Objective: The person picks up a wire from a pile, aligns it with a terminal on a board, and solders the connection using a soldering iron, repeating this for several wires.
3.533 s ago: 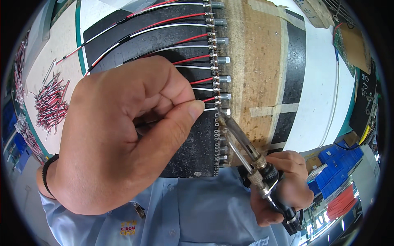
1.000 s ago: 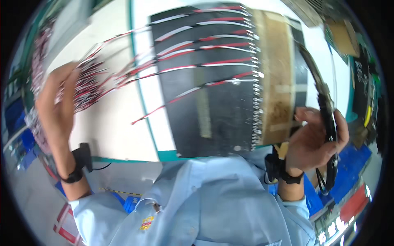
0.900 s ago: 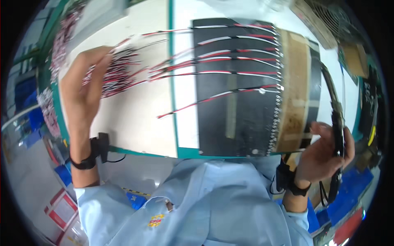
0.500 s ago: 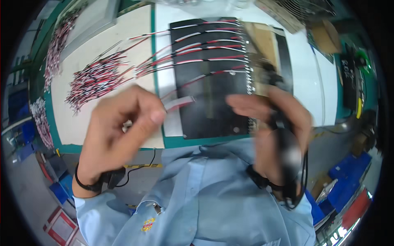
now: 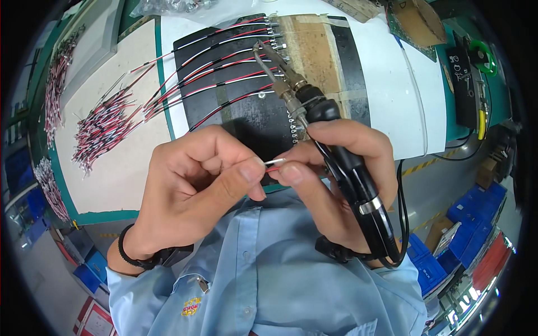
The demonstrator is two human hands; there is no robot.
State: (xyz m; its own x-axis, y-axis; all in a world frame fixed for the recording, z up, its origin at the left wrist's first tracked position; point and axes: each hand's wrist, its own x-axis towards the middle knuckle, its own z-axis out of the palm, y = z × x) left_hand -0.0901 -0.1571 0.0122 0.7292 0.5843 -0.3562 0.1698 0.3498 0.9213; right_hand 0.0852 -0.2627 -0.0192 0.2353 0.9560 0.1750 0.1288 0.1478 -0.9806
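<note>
Between the thumb and index finger of my left hand (image 5: 193, 185) is the end of a red and white wire pair (image 5: 273, 163). My right hand (image 5: 328, 210) meets it, its thumb and forefinger at the wire tips. The same right hand grips a black soldering iron (image 5: 358, 187), its metal tip and a thin side tube pointing up and away over the board. Beyond the hands lies a black board (image 5: 249, 126), where several red and white wires (image 5: 224, 81) run to small metal parts (image 5: 292, 126) along its right side. My right fingers hide part of that row.
A heap of red and white wires (image 5: 106, 123) lies on a pale sheet (image 5: 134, 173) at the left. A brown taped strip (image 5: 314, 61) borders the metal parts. Far right are a cardboard box (image 5: 414, 22) and a green reel (image 5: 483, 59). The iron's black cable (image 5: 401, 213) hangs beside my right forearm.
My hands have come together from apart, and the fingertips of both now meet at the wire ends. The view has shifted, so the board appears farther left.
</note>
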